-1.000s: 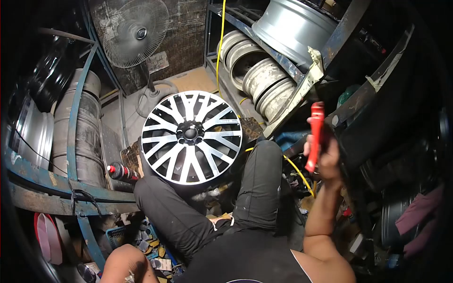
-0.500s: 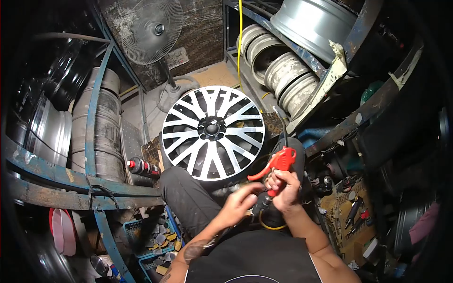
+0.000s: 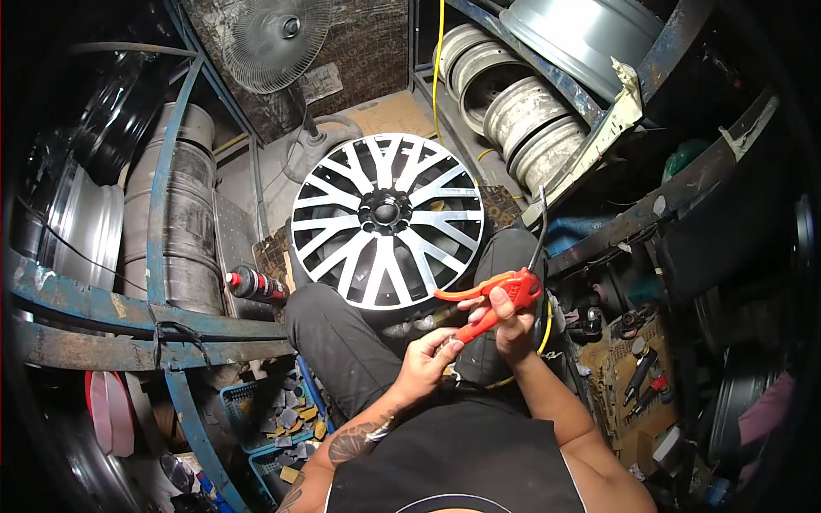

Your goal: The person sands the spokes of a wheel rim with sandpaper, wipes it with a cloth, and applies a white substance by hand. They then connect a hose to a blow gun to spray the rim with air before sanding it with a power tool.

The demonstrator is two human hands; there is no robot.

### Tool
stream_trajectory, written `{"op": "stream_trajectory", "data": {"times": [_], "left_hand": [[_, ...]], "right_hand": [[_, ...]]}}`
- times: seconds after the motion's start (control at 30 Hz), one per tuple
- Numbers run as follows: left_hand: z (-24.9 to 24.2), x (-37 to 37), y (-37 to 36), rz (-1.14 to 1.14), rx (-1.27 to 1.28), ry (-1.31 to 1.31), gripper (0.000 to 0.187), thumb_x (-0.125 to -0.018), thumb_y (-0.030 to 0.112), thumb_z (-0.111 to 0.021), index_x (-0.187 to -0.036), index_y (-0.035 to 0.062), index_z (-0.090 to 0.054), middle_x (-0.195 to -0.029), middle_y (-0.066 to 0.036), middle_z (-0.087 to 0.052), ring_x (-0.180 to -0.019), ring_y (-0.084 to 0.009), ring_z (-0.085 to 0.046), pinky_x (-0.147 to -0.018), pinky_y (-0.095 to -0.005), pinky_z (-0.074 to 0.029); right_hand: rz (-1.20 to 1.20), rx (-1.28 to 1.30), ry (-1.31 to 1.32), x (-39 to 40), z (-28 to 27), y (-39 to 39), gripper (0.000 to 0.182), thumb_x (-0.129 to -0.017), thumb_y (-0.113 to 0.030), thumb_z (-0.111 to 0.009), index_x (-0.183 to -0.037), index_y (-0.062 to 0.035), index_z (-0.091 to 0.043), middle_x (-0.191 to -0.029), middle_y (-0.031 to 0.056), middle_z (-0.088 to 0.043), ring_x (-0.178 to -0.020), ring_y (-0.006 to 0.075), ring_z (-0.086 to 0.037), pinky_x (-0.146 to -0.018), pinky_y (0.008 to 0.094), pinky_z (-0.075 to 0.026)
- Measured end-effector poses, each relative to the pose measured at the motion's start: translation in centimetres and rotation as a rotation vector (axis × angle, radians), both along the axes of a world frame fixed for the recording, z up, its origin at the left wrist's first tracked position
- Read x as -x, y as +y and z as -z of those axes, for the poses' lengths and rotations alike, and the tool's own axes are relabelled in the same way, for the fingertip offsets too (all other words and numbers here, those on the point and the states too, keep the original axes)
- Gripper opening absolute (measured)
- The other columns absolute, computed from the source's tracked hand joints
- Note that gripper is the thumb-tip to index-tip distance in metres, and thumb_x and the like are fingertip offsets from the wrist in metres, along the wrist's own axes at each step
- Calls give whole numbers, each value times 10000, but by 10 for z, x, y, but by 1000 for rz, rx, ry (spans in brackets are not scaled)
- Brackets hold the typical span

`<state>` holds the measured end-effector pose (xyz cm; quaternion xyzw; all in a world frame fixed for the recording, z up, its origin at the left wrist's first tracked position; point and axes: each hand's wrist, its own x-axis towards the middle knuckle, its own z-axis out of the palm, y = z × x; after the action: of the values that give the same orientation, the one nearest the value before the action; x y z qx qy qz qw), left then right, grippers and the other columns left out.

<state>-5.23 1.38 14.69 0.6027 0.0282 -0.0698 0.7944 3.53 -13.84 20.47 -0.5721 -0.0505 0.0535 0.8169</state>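
A red air blow gun (image 3: 511,289) with a long dark bent nozzle is held above the right thigh, its nozzle toward the top of the view. My right hand (image 3: 511,327) is closed around the gun near its head, below the lever. With its fingers pinched, my left hand (image 3: 427,362) grips the lower end of the gun's handle. Beyond both hands lies a black and silver alloy wheel (image 3: 386,214), face up in front of the knees; neither hand touches it.
A red and black bottle (image 3: 256,285) is left of the wheel. Metal racks hold rims (image 3: 532,115) on both sides. A fan (image 3: 278,38) stands behind. Blue baskets (image 3: 248,419) are at lower left, tools (image 3: 641,376) at right. A yellow hose (image 3: 440,77) hangs behind the wheel.
My left hand has come to the lower end of the gun's handle and closed on it. The gun has tilted, its handle now pointing down and left. The view has shifted slightly.
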Motion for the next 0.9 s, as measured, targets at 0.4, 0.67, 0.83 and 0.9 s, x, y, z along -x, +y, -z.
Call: {"op": "stream_trajectory", "data": {"times": [0.4,0.67,0.83,0.9], "left_hand": [[-2,-9,-15,106,26,74,314,-1085,322,-587,-1095,27,-691,-717,79,-525,-641,-6,-417,-571,-214,-352],[12,-5,28,65,30,105,353,-1108,365,-525,-1124,43,-669,-781,95,-502,-674,3,-399,-581,-188,-311],[2,-33,84,-204,-105,71,367,-1113,332,-514,-1321,65,-657,-627,106,-423,-510,-4,-367,-468,-204,-273],[0,-40,104,-234,-74,74,387,-1112,331,-518,-1368,68,-641,-627,101,-426,-500,-6,-365,-454,-208,-276]], "right_hand": [[381,18,34,-17,15,-10,480,-999,-549,-559,-907,-78,-569,-625,61,-573,-506,160,-561,-492,295,-474],[313,81,72,-79,49,-74,548,-1002,-568,-590,-796,-62,-632,-516,64,-565,-425,177,-569,-434,301,-489],[240,143,-26,-63,70,-37,396,-1033,-391,-625,-805,-68,-631,-540,22,-568,-457,114,-539,-488,266,-439],[270,196,-40,-72,77,-33,362,-1051,-370,-602,-857,-65,-634,-555,19,-563,-451,109,-527,-474,269,-418]]}}
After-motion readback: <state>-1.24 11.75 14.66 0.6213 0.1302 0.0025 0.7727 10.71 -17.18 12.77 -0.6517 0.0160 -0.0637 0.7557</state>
